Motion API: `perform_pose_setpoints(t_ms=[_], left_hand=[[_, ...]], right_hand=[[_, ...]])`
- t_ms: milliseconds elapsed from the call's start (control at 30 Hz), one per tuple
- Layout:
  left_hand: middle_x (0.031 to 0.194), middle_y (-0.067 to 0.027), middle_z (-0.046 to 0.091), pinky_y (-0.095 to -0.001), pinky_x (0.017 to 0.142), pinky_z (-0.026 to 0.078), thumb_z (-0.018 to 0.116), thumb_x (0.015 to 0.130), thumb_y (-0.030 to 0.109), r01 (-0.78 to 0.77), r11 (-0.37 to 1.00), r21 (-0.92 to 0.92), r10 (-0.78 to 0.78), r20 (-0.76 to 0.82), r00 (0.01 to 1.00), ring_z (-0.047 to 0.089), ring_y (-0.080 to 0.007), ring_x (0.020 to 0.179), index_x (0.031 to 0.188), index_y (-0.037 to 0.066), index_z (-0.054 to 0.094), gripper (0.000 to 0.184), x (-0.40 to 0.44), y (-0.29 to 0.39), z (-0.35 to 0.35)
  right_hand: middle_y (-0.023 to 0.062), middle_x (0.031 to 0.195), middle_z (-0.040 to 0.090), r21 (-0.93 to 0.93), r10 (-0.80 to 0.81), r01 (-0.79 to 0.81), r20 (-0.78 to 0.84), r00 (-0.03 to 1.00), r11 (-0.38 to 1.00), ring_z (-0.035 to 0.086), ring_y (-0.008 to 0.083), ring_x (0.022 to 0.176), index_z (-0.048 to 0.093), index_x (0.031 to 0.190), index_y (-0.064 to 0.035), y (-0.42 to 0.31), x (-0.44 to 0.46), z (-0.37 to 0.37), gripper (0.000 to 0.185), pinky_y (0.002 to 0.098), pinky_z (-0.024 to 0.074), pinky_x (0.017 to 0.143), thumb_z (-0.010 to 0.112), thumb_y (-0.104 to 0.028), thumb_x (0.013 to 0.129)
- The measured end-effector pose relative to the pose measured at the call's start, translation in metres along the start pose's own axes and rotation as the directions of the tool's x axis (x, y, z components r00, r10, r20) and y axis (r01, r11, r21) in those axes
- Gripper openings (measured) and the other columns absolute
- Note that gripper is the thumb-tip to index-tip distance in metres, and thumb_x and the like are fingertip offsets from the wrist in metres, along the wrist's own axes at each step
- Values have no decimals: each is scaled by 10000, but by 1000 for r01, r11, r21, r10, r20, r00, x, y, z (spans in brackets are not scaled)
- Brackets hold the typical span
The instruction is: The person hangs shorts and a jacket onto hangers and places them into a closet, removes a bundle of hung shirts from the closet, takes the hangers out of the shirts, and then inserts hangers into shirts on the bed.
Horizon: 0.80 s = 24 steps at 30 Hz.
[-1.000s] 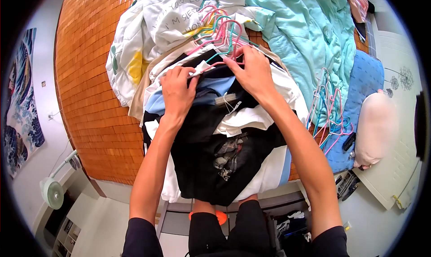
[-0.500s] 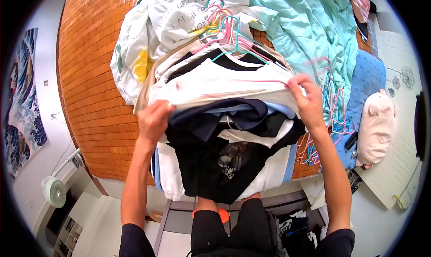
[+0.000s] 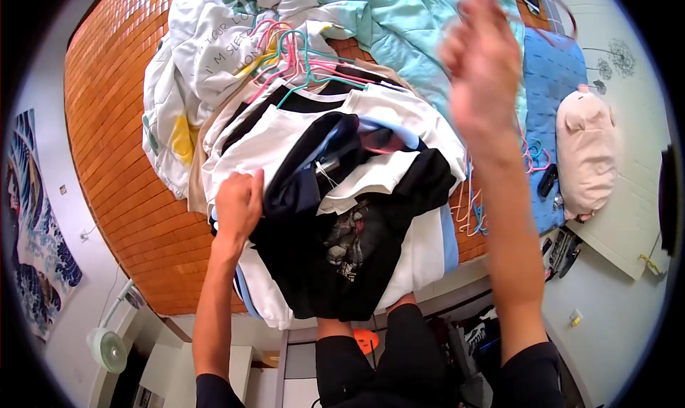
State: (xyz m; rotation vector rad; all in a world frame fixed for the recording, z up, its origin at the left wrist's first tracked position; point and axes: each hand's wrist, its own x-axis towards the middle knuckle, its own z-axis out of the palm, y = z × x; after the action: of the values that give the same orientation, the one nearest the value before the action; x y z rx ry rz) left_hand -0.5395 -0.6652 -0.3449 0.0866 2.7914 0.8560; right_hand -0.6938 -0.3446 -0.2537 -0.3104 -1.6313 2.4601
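Observation:
My left hand [image 3: 239,207] is closed on the edge of a white T-shirt [image 3: 250,148], at the left of a pile of clothes. My right hand [image 3: 485,65] is raised in front of the teal blanket [image 3: 407,30], off the clothes; its fingers are smeared by motion. A black T-shirt [image 3: 300,265] with a printed front lies on top of the pile nearest me, and a dark navy collar [image 3: 289,187] is folded over beside my left hand. Pink and teal hangers [image 3: 307,62] stick out of the shirt necks at the far side.
The pile rests on a bed with a brown tiled mat [image 3: 114,165]. A white printed quilt [image 3: 207,58] lies behind it. Loose hangers [image 3: 471,212] are at the right, near a blue pad [image 3: 546,94] and a pink plush toy [image 3: 586,151]. A green fan [image 3: 108,349] stands lower left.
My right hand has let go of the white shirt's right side and swung up and away over the blanket. The stretched white fabric has dropped onto the pile. My left hand stays at the shirt's edge.

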Motion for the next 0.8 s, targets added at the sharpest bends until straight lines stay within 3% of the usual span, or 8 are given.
perform_pose_setpoints(t_ms=[133, 200, 233, 300, 400, 600, 733, 800], left_hand=[[901, -149, 661, -444, 784, 482, 679, 926, 191, -110, 994, 13, 108, -360, 927, 611, -350, 869, 908, 10, 676, 182, 49, 0, 12], [1049, -124, 646, -440, 831, 496, 738, 874, 227, -108, 986, 128, 148, -373, 916, 608, -332, 977, 1109, 45, 669, 305, 70, -3, 26], [1077, -124, 645, -431, 854, 497, 756, 861, 241, -50, 988, 148, 95, -309, 946, 609, -332, 1008, 1148, 61, 663, 352, 78, -3, 32], [1010, -108, 649, -422, 840, 503, 779, 834, 230, -17, 983, 182, 69, -282, 957, 619, -316, 984, 1134, 78, 686, 349, 86, -6, 40], [942, -91, 650, -418, 799, 502, 772, 834, 195, -31, 978, 208, 103, -345, 933, 620, -302, 921, 1050, 77, 710, 254, 87, -8, 38], [909, -102, 671, -409, 790, 500, 732, 870, 120, -101, 973, 206, 184, -435, 881, 626, -318, 890, 928, 48, 680, 107, 78, -1, 43], [879, -119, 673, -427, 731, 509, 731, 869, 92, -115, 991, 65, 131, -399, 908, 650, -334, 813, 912, 33, 649, 110, 56, 10, 33], [852, -116, 684, -381, 671, 524, 739, 863, 55, -163, 982, -94, 107, -430, 897, 670, -318, 763, 948, 30, 650, 126, 41, 15, 23]], right_hand=[[-75, 687, 347, -91, 213, -232, -180, 960, 968, 308, 25, 546, 579, 975, -120, -50, -24, -165, 178, 212, 235, 480, 612, -288, 1022], [-15, 784, 556, -399, 301, -400, -288, 909, 825, 499, 107, 632, 641, 1077, -72, -56, -38, -236, 321, 248, 415, 591, 604, -384, 1016], [15, 840, 634, -591, 236, -498, -466, 853, 634, 568, 148, 680, 666, 1121, -34, -54, -47, -266, 394, 278, 483, 656, 601, -407, 1013], [73, 1002, 711, -955, 274, -258, -290, 917, -149, 646, 193, 829, 676, 1192, 31, -66, -59, -360, 470, 327, 520, 817, 606, -394, 1005], [75, 1027, 730, -963, 148, -230, -250, 957, -139, 654, 146, 889, 679, 1181, 54, -58, -86, -312, 399, 308, 509, 845, 597, -298, 1013], [195, 1116, 684, -786, 148, 304, 443, 884, 538, 654, 319, 1054, 680, 1152, 20, 74, -63, -60, 315, 376, 483, 950, 662, -214, 942], [219, 1118, 667, -822, 53, 473, 513, 857, 318, 619, 391, 1084, 610, 1236, 16, 146, -45, 16, 574, 451, 475, 949, 609, -480, 947], [205, 912, 694, -903, 358, 298, 401, 843, 309, 664, 403, 919, 640, 1156, -7, 132, -38, 30, 519, 446, 515, 834, 590, -483, 956]])
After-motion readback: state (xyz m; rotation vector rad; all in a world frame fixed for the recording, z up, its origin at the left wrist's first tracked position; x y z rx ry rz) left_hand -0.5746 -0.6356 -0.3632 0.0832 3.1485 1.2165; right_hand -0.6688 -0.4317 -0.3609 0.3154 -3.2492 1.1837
